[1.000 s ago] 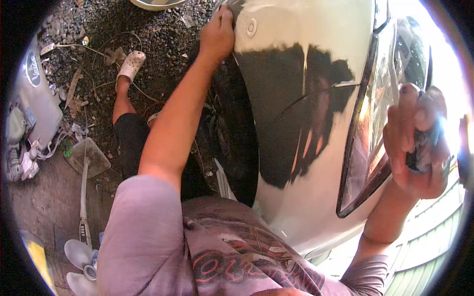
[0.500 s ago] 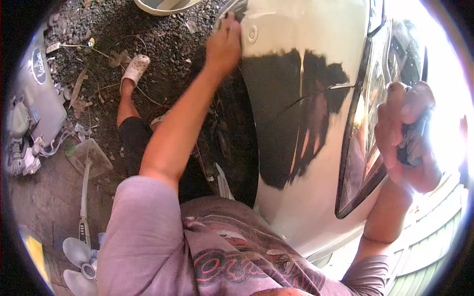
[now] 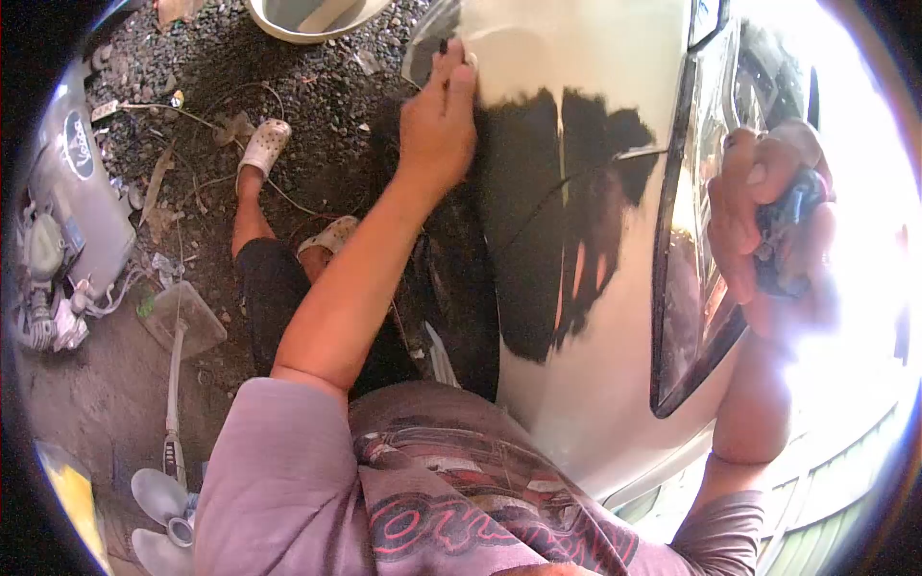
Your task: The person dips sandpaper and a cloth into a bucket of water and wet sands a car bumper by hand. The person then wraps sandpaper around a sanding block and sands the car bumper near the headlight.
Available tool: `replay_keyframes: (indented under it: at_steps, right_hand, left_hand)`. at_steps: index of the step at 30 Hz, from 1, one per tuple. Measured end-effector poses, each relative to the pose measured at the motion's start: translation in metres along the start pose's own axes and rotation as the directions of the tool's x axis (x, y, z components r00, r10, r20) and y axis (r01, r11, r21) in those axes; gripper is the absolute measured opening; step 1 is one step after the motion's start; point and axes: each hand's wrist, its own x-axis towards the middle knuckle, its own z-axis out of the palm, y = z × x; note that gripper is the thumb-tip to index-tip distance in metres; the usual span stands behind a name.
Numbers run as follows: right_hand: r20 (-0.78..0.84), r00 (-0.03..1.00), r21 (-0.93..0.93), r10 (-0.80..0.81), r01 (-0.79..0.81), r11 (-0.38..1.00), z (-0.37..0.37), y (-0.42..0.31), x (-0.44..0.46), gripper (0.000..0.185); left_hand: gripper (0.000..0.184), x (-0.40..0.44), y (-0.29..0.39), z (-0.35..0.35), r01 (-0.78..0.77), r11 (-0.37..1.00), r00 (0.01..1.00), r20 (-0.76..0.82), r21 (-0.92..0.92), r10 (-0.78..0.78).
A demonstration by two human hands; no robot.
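A pale car panel carries a large dark, rough-edged patch with a seam across it. My left hand is at the panel's left edge, above the wheel, its fingers bent together near the rim; what they hold, if anything, is hidden. On the right, my right hand is raised over the car's light, its fingers wrapped round a dark bluish crumpled lump. Glare washes out part of that hand.
A round basin stands on the gravel at the top. At the left lie a grey case, a flat-headed long-handled tool and a fan-like blade piece. A cable runs over the gravel near my shoes.
My left hand has moved down and slightly right along the panel edge. My right hand has shifted left and up, still holding the dark lump. The view has shifted slightly.
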Motion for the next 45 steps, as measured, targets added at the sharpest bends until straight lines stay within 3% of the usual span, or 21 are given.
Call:
replay_keyframes:
  at_steps: [4,6,8,9,11,12,13,15,17,20,25,27,30,36,39,45]
  right_hand:
    - [0.040,0.999,-0.100,-0.009,0.013,0.995,-0.004,0.000,0.000,0.043]
    - [0.022,0.999,-0.170,-0.026,0.030,0.985,-0.006,0.000,-0.001,0.044]
    - [0.002,1.000,-0.186,-0.021,0.021,0.982,-0.007,-0.002,-0.001,0.044]
    - [-0.008,1.000,-0.194,-0.019,0.017,0.981,-0.007,-0.002,-0.001,0.044]
    - [-0.032,0.999,-0.173,-0.013,0.008,0.985,-0.008,0.000,-0.003,0.045]
    - [-0.043,0.999,-0.159,-0.006,-0.001,0.987,-0.007,0.002,-0.005,0.045]
    - [-0.023,1.000,-0.139,0.002,-0.005,0.990,-0.009,0.002,-0.004,0.045]
    - [0.003,1.000,-0.124,-0.004,0.005,0.992,-0.011,0.001,-0.001,0.044]
    - [-0.020,1.000,-0.107,0.004,-0.006,0.994,-0.010,-0.001,-0.001,0.044]
    - [0.043,0.999,-0.068,0.024,-0.021,0.997,-0.017,-0.002,0.001,0.042]
    - [0.064,0.998,-0.091,0.026,-0.020,0.996,-0.017,-0.006,0.002,0.043]
    - [0.090,0.995,-0.123,0.045,-0.034,0.992,-0.016,-0.003,0.002,0.044]
    - [0.052,0.997,-0.040,-0.055,0.057,0.998,-0.006,0.001,0.002,0.045]
    - [-0.045,0.999,-0.159,-0.028,0.020,0.987,0.006,-0.004,0.002,0.046]
    - [-0.234,0.972,-0.193,0.020,-0.066,0.979,0.014,-0.009,0.001,0.048]
    - [-0.056,0.998,-0.274,-0.009,-0.007,0.962,0.001,-0.012,-0.002,0.050]
  left_hand:
    - [0.060,0.045,-0.032,0.006,0.047,0.998,0.998,0.027,0.046,-0.048]
    - [0.059,0.084,-0.064,-0.002,0.280,0.923,0.931,0.158,0.264,-0.328]
    - [0.056,0.106,-0.118,-0.007,0.302,0.803,0.905,0.110,0.514,-0.410]
    - [0.056,0.105,-0.114,-0.017,0.300,0.804,0.907,0.107,0.513,-0.407]
    - [0.055,0.081,-0.099,-0.040,0.247,0.767,0.961,-0.050,0.592,-0.271]
    - [0.062,0.067,-0.106,-0.046,0.071,0.771,0.996,-0.003,0.633,-0.089]
    - [0.062,0.058,-0.111,-0.047,0.072,0.766,0.996,0.000,0.638,-0.093]
    - [0.071,0.055,-0.118,-0.049,-0.031,0.624,0.942,0.231,0.781,-0.242]
    - [0.077,0.066,-0.147,-0.038,-0.019,0.636,0.948,0.215,0.771,-0.232]
    - [0.075,0.086,-0.171,-0.027,-0.046,0.812,0.892,0.389,0.582,-0.228]
    - [0.074,0.072,-0.132,-0.009,0.035,0.815,0.911,0.317,0.578,-0.264]
    - [0.074,0.063,-0.118,-0.011,0.120,0.796,0.895,0.282,0.593,-0.345]
    - [0.075,0.051,-0.088,-0.018,0.146,0.753,0.872,0.276,0.641,-0.403]
    - [0.073,0.036,-0.068,-0.023,0.096,0.795,0.900,0.288,0.598,-0.326]
    - [0.073,0.030,-0.058,-0.023,0.057,0.777,0.908,0.291,0.627,-0.301]
    - [0.072,0.006,-0.017,-0.042,0.003,0.821,0.902,0.354,0.570,-0.249]
